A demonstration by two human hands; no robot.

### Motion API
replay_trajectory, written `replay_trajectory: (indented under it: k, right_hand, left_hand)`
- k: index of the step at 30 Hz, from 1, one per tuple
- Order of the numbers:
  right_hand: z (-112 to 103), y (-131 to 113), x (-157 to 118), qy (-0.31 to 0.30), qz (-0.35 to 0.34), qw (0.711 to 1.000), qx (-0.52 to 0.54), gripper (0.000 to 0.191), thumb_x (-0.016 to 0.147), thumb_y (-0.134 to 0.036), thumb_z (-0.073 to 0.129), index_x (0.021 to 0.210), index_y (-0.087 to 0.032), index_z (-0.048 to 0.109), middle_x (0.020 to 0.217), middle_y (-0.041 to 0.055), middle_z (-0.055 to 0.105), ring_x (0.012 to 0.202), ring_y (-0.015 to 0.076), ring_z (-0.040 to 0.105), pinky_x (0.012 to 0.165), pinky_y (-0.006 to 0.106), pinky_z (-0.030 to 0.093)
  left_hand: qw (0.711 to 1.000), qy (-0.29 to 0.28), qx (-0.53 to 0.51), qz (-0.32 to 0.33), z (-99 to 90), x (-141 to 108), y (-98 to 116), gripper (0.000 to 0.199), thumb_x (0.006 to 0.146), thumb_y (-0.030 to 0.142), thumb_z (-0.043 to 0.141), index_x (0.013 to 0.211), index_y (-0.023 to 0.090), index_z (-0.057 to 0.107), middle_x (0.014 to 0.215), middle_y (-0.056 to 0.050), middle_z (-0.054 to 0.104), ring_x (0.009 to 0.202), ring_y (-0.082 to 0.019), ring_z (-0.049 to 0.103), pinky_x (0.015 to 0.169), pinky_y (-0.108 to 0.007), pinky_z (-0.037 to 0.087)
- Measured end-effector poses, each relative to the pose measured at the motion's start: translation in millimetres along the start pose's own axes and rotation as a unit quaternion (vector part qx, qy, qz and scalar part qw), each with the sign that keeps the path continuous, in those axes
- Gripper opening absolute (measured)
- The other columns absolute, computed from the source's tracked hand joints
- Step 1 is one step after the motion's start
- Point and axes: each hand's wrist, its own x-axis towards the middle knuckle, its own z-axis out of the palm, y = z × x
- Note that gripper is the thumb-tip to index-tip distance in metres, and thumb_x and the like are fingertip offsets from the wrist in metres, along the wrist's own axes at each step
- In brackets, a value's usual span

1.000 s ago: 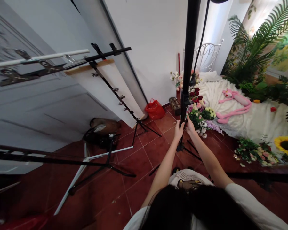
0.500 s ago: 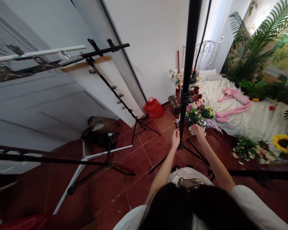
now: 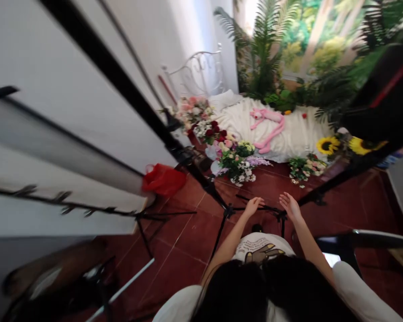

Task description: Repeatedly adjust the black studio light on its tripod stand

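Observation:
Both hands are raised in front of my body above the red tiled floor, with nothing in them. My left hand [image 3: 254, 205] has its fingers stretched out to the right, near the foot of a black light stand [image 3: 191, 166]. A short gap away, my right hand [image 3: 290, 207] is spread with its fingers pointing up, beside a second black stand [image 3: 317, 192]. Past the hands lies a heap of artificial flowers [image 3: 235, 156] at the edge of a white-draped bed [image 3: 295, 134]. On the drape rests a pink plush toy [image 3: 270, 123].
A red plastic bag [image 3: 164, 179] sits by the wall at left. Clips line a black pole [image 3: 87, 205] before a pale backdrop board [image 3: 53, 223]. Sunflowers [image 3: 328, 145] and palm fronds [image 3: 268, 44] stand at right. A dark bag [image 3: 60, 281] lies lower left.
My view has swung to the right, bringing the bed to the middle and a second stand into view. Both hands stay empty, now farther from the first stand's pole.

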Motion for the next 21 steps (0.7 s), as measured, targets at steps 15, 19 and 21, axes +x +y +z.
replay_trajectory:
  k: [15,19,21]
  right_hand:
    - [-54,-53,-75,-0.069,-0.037,0.958,0.275,0.019,0.091,-0.038,0.056,0.087,-0.02,0.061,0.074,-0.0002,0.067,0.064,0.0102,0.063,0.057,0.019,0.053]
    - [-39,-56,-79,-0.106,-0.086,0.934,0.33,0.027,0.092,-0.037,0.056,0.07,-0.022,0.049,0.062,-0.0033,0.054,0.055,0.0084,0.052,0.047,0.016,0.045]
    - [-34,-55,-78,-0.126,-0.106,0.916,0.365,0.033,0.093,-0.034,0.055,0.064,-0.022,0.042,0.056,-0.0055,0.047,0.048,0.0072,0.045,0.042,0.014,0.04]
  left_hand:
    - [0.934,-0.294,0.063,0.191,211.9,51,120,0.041,0.089,0.051,0.052,0.111,0.017,0.061,0.111,-0.008,0.067,0.099,-0.016,0.063,0.092,-0.029,0.048]
    - [0.938,-0.281,0.073,0.189,219.4,50,111,0.041,0.089,0.053,0.051,0.107,0.017,0.058,0.094,-0.003,0.065,0.082,-0.013,0.061,0.08,-0.026,0.05]
    - [0.939,-0.271,0.079,0.195,219.0,48,109,0.041,0.088,0.053,0.051,0.108,0.018,0.058,0.093,-0.002,0.064,0.081,-0.012,0.06,0.079,-0.025,0.049]
